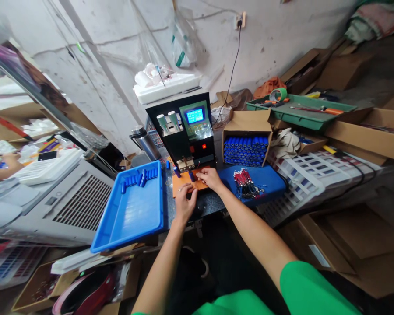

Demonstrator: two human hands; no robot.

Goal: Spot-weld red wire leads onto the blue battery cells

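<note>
I should steady the small glossy blue cylinder (pixel 191 176) where it sits on the flat orange board (pixel 179 189), my right hand (pixel 210 178) beside it, left hand (pixel 184 202) nearer me, though whether either hand's fingers grip anything I can't tell.

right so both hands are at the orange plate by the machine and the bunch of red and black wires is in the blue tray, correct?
One thing is off: the bunch of red and black wires lies on the blue surface right of the machine, not in the blue tray, as the head view shows. The left hand and right hand are at the orange plate.
</note>
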